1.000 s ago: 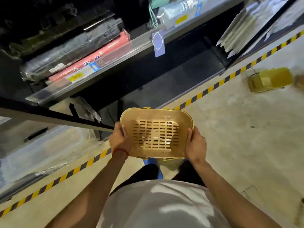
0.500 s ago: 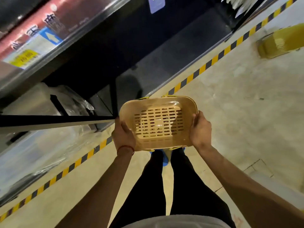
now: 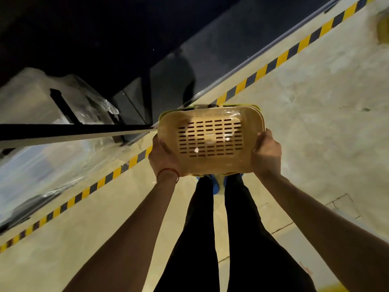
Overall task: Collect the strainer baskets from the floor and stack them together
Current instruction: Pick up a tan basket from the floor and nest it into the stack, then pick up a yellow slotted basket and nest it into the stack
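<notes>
A: Now that the view has tipped down off the shelves, where is the strainer basket (image 3: 210,140)?

B: Same place as a second ago, up in the air between both hands and over the blue shoes (image 3: 216,187). The slotted panel faces the camera. What has changed is the reach: the arms are stretched further out and down, so the basket hangs closer to the floor (image 3: 315,127), just this side of the hazard tape (image 3: 273,64).

A: And the grip?

B: It has not let go. The left hand (image 3: 166,163) is clamped on the left short end with the thumb over the wall, and the right hand (image 3: 266,152) is wrapped round the right end, knuckles up.

A: Anything nested in it?

B: A greenish-yellow rim (image 3: 210,106) peeks out along the far edge. I would guess a second basket sits against the tan one, but I cannot tell for sure.

A: So what is left?

B: The yellow basket (image 3: 383,28) has slid to the far right edge of the view, on the floor and well apart from the hands. I judge that one is yet to be collected, so the stack is not finished.
</notes>
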`<state>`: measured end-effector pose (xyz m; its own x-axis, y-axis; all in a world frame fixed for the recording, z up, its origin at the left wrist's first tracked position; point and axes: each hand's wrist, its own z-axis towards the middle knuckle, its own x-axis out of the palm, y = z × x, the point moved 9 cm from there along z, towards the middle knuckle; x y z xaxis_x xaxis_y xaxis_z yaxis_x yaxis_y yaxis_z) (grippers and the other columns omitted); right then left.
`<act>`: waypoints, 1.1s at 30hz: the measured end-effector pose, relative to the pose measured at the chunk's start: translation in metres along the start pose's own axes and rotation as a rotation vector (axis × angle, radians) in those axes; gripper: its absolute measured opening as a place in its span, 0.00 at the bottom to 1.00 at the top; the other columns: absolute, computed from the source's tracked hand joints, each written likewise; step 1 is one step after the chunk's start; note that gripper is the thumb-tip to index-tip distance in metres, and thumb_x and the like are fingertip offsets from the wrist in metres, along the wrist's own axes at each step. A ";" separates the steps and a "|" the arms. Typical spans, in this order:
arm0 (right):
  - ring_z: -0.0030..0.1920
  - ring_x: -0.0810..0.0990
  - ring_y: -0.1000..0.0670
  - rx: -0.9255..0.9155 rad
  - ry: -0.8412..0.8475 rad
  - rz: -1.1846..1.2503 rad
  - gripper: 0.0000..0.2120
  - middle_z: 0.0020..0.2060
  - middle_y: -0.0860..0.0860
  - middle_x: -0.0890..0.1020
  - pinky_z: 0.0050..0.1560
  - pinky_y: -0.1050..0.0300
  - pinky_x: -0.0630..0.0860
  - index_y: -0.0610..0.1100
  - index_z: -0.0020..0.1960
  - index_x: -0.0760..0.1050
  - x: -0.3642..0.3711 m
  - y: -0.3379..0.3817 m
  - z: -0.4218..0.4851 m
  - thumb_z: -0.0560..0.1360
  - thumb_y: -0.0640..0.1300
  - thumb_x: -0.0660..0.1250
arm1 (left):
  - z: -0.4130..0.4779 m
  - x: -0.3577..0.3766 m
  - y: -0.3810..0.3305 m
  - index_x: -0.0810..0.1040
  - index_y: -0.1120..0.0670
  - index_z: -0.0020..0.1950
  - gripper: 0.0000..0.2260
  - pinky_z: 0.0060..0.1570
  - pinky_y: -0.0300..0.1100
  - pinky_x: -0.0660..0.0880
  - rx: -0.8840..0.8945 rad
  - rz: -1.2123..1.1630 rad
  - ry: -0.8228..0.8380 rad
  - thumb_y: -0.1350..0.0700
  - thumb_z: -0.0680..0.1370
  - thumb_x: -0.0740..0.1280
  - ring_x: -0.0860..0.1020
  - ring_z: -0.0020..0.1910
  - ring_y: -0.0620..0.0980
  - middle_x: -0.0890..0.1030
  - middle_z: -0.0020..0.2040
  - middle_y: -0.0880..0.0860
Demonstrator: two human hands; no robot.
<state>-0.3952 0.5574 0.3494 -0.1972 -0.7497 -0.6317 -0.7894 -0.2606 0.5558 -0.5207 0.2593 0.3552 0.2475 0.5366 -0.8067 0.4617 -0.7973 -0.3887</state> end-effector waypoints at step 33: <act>0.55 0.79 0.43 -0.417 -0.228 -0.516 0.16 0.53 0.48 0.83 0.50 0.50 0.77 0.44 0.58 0.80 -0.157 0.047 -0.201 0.76 0.52 0.66 | -0.204 -0.100 -0.103 0.69 0.54 0.70 0.22 0.58 0.52 0.75 0.863 0.407 0.121 0.44 0.80 0.53 0.75 0.58 0.57 0.76 0.64 0.55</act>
<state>-0.2842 0.5406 0.5829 -0.0101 -0.3328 -0.9430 -0.5349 -0.7950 0.2863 -0.4189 0.3440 0.5665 0.3594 0.1605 -0.9193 -0.4527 -0.8314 -0.3221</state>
